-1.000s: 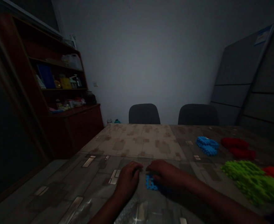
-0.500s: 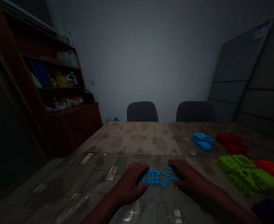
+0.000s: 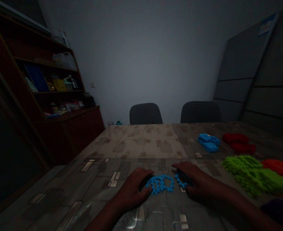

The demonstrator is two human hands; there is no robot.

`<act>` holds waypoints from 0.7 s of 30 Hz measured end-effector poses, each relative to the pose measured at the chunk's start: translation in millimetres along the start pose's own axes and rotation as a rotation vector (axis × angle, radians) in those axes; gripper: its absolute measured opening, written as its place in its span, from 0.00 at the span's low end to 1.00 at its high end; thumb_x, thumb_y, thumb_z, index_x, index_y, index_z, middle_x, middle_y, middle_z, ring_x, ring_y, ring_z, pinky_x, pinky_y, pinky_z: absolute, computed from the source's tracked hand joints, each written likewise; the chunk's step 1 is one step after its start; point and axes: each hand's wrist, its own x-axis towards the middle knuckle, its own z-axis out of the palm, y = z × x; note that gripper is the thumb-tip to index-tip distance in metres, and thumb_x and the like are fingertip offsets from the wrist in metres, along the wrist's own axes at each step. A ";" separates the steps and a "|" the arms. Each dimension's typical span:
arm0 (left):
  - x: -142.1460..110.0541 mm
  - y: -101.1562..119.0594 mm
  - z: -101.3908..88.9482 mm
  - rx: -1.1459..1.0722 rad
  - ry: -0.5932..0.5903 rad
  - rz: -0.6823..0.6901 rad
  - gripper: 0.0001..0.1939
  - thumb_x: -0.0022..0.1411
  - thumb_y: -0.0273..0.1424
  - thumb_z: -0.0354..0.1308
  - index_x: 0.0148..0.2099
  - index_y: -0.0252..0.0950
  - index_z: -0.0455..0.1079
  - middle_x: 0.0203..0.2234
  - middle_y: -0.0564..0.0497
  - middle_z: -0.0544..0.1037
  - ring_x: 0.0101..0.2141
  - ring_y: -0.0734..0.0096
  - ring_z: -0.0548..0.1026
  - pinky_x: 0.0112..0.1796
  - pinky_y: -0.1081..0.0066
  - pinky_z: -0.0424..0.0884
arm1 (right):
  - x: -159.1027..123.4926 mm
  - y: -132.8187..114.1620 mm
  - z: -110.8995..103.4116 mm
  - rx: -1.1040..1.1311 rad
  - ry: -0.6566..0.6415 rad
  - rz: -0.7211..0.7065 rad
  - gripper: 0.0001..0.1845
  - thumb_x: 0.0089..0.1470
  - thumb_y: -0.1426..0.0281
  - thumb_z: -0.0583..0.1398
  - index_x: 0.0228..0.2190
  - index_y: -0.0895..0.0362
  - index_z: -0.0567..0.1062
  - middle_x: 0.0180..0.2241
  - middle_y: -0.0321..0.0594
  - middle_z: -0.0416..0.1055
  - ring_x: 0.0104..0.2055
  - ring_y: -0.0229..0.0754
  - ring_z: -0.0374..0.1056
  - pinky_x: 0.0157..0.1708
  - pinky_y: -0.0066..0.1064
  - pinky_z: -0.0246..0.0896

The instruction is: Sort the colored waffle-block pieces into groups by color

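Observation:
Joined blue toothed plastic frames (image 3: 161,184) with open middles lie on the patterned table. My left hand (image 3: 138,183) grips their left end, thumb at the near edge and fingers at the far edge, partly hiding it. Just to the right, another blue toothed piece (image 3: 180,181) is held in my right hand (image 3: 192,178), its right part covered by the fingers and palm. A small gap separates this piece from the joined frames.
A pile of blue toothed pieces (image 3: 209,142) sits at the back right. Dark red pieces (image 3: 239,142), a large green pile (image 3: 254,173) and a bright red pile (image 3: 279,170) are near it. Two dark chairs (image 3: 145,114) stand behind the table.
The piece in my right hand has turned, and its near end has moved right and down. The joined frames have tilted slightly under my left hand. The camera view has shifted a little.

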 end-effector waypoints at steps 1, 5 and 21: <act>0.2 0.6 -0.4 -0.004 -0.004 0.012 0.25 0.66 0.39 0.59 0.63 0.39 0.68 0.53 0.41 0.78 0.54 0.51 0.74 0.59 0.52 0.67 | -0.9 0.5 -1.8 0.008 -0.019 -0.016 0.48 0.44 0.76 0.60 0.68 0.57 0.62 0.67 0.51 0.60 0.70 0.55 0.54 0.68 0.49 0.48; 1.1 3.9 -1.9 -0.022 -0.024 0.039 0.28 0.63 0.40 0.64 0.63 0.39 0.68 0.54 0.42 0.77 0.54 0.51 0.73 0.58 0.53 0.67 | -1.1 -1.0 -5.6 -0.005 0.000 0.078 0.42 0.51 0.71 0.59 0.67 0.58 0.62 0.68 0.53 0.60 0.69 0.55 0.56 0.68 0.49 0.49; 5.2 13.3 -4.8 -0.136 -0.030 0.080 0.19 0.63 0.33 0.60 0.55 0.37 0.76 0.45 0.42 0.80 0.48 0.55 0.75 0.52 0.57 0.69 | 2.7 -21.7 5.9 -0.142 -0.009 0.243 0.50 0.43 0.75 0.63 0.69 0.64 0.59 0.65 0.61 0.63 0.65 0.61 0.61 0.63 0.49 0.55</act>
